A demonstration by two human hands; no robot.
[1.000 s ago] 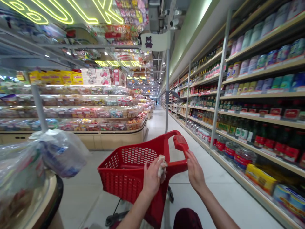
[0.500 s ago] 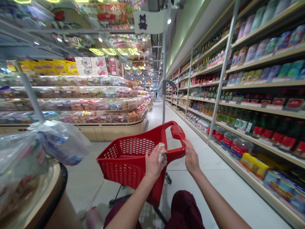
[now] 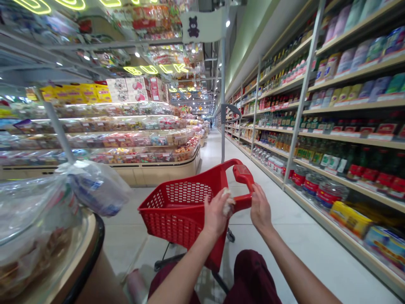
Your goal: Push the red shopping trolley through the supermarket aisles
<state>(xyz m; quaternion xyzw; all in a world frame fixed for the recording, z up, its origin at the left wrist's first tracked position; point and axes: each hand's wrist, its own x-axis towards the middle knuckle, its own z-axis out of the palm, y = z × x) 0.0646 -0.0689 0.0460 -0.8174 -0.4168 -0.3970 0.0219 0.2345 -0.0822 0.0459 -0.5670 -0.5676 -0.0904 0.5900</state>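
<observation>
A red plastic shopping cart (image 3: 186, 230) stands turned sideways before me, its basket pointing left. My left hand (image 3: 217, 213) is closed round a crumpled off-white cloth or tissue (image 3: 228, 202), at the near rim of the cart by the handle. Against the right end of the red handle (image 3: 243, 173) lies my right hand (image 3: 261, 210), its fingers stretched out and close together, holding nothing I can make out. The fingertips of the right hand touch the handle's side. Part of the cart's rim is hidden behind my left hand.
Shelves of bottles and cans (image 3: 344, 143) line the right side. A rounded bulk-goods counter (image 3: 152, 171) stands ahead on the left. Close at left is a bin with a dark edge (image 3: 98, 240), a plastic bag roll (image 3: 98, 185) above it. A grey pole (image 3: 223, 139) rises behind the cart.
The whole view has shifted slightly, so cart, hands and surroundings appear farther right. Both hands keep about the same place on the cart, and the cloth stays in my left hand.
</observation>
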